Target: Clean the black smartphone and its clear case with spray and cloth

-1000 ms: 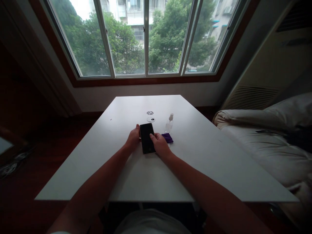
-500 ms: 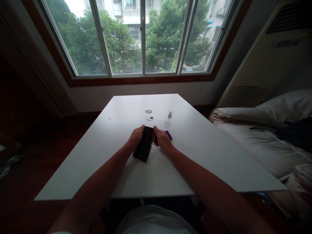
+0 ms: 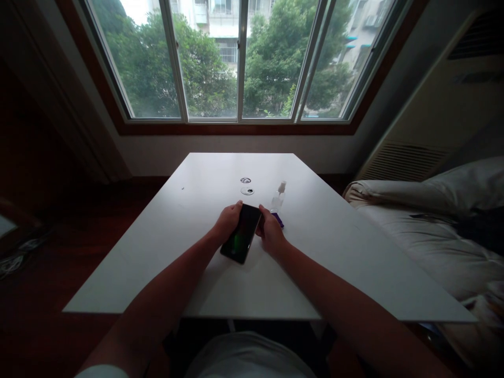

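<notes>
1. Left hand [image 3: 228, 220], mine, pinches the left side of the phone [image 3: 244, 226], thumb at its far left corner; the fingers beneath are mostly hidden.
2. Right hand [image 3: 272, 231], also mine, pinches the opposite side, thumb near the far right corner, fingers curled beneath.
3. Phone position: between my hands, around the middle of the white table [image 3: 338, 262], near end slanting toward the near left corner. Its dark screen [image 3: 237, 241] shows a faint green glow. Whether it touches the surface I cannot tell.
4. Spray bottle [image 3: 277, 200]: standing beyond my right hand, toward the right edge. Just on its near side, a purple cloth [image 3: 279, 219] is partly covered by that hand.
5. Two round discs [image 3: 245, 180]: flat, one behind the other, toward the far edge.
6. Progress, by my judgement: taking hold of the phone is complete; letting go is not yet done. Bottle and cloth are in neither hand.
</notes>
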Demonstrator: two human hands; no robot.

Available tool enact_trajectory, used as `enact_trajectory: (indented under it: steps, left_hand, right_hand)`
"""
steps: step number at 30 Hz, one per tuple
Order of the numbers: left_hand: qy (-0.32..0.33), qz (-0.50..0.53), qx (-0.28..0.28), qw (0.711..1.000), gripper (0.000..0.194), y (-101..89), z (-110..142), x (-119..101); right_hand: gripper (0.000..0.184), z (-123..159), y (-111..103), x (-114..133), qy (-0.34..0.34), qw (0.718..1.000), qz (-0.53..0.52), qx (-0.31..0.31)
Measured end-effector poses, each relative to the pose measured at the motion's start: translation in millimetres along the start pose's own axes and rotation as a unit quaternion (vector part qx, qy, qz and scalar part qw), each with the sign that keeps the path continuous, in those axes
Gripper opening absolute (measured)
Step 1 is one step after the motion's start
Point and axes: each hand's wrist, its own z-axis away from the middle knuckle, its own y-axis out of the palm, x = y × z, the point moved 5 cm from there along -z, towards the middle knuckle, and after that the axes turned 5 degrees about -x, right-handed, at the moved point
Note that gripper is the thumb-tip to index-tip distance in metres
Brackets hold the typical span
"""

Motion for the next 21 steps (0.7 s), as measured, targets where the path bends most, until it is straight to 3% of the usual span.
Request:
enact_trajectory:
  steps: [7, 15, 21]
  left_hand:
    - [-0.044, 0.021, -0.003, 0.999, 0.053, -2.4, 5.7, -9.5]
    - [-0.035, 0.017, -0.016, 0.999, 0.050, -6.1, 4.6, -10.7]
    - [-0.064, 0.056, -0.053, 0.995, 0.044, -15.4, -3.7, -1.3]
  right_hand:
    - [0.053, -0.3, 4.5, -5.9, 0.011, 0.999, 0.003, 0.041]
    - [0.049, 6.4, 11.6, -6.2, 0.106, 0.989, -0.052, 0.092]
    - [0.059, 10.5, 12.9, 0.9, 0.041, 0.994, 0.068, 0.079]
